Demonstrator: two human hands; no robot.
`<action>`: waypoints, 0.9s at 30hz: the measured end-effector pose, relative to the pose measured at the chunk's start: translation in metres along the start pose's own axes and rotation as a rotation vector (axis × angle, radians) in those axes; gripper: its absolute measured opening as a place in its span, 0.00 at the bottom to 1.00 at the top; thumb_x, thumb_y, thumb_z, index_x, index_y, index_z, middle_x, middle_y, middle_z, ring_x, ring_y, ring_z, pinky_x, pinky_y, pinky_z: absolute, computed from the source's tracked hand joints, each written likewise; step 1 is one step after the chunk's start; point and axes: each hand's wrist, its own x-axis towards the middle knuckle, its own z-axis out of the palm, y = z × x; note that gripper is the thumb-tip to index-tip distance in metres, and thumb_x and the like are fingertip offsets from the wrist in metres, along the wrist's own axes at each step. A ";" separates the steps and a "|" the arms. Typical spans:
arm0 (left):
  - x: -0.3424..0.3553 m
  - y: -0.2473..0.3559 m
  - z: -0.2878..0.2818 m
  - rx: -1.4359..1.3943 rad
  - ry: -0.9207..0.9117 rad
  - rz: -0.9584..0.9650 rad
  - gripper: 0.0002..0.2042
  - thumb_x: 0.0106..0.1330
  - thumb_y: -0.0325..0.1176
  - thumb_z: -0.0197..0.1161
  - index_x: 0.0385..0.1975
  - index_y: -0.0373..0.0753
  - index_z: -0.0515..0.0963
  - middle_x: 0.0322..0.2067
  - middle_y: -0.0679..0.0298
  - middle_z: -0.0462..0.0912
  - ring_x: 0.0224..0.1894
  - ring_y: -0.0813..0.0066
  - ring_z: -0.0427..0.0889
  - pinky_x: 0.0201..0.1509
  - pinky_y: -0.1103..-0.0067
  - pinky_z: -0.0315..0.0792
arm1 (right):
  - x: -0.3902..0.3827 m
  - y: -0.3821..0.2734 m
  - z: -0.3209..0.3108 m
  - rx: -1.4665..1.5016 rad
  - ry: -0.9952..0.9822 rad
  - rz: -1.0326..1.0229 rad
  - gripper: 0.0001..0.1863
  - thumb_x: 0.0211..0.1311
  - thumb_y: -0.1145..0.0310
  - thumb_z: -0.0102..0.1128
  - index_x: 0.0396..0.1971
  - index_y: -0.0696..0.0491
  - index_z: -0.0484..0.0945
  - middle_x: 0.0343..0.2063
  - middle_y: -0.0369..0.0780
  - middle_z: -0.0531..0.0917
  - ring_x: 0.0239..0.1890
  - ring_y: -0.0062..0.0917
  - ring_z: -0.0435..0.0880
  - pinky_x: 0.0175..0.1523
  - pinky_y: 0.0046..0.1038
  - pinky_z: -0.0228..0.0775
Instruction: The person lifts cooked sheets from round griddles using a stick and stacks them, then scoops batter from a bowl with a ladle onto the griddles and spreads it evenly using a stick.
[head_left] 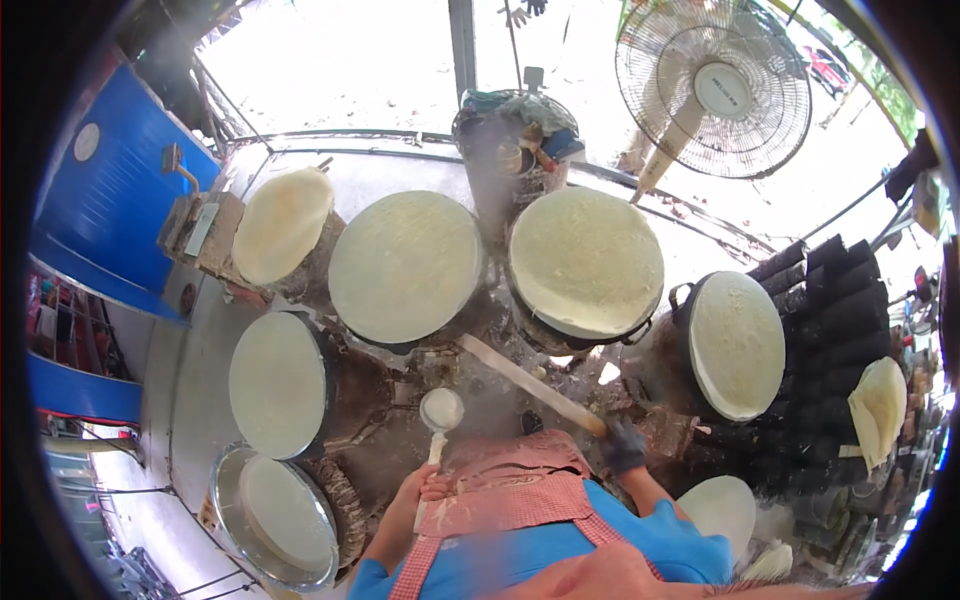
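Observation:
My left hand (426,487) is bare and wraps round the handle of a ladle (441,409), its round bowl coated with pale batter. In a dark glove, my right hand (623,446) grips the end of a long flat wooden stick (532,384). The stick slants up to the left, its far tip close to the lower edge of a round griddle (405,268) covered with a pale layer. Beside that stands a second large griddle (586,262), covered likewise. Smaller pale-topped round pans stand at the left (278,385) and right (738,345). Haze blurs the space between my hands.
A metal basin (325,560) holding pale liquid stands at lower left. A pale round sheet (283,226) lies at the far left. A fan (712,90) stands at the back right, a cluttered bin (515,150) at the back. Dark stacked tiles (835,310) and a blue drum (120,190) flank the area.

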 end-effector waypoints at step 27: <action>0.007 -0.030 -0.030 -0.256 -0.499 0.146 0.13 0.66 0.38 0.37 0.47 0.51 0.66 0.15 0.69 0.58 0.11 0.84 0.57 0.12 0.86 0.56 | 0.404 -0.032 -0.356 -0.262 0.499 -0.520 0.16 0.42 0.58 0.55 0.27 0.56 0.75 0.24 0.48 0.77 0.29 0.41 0.76 0.34 0.37 0.68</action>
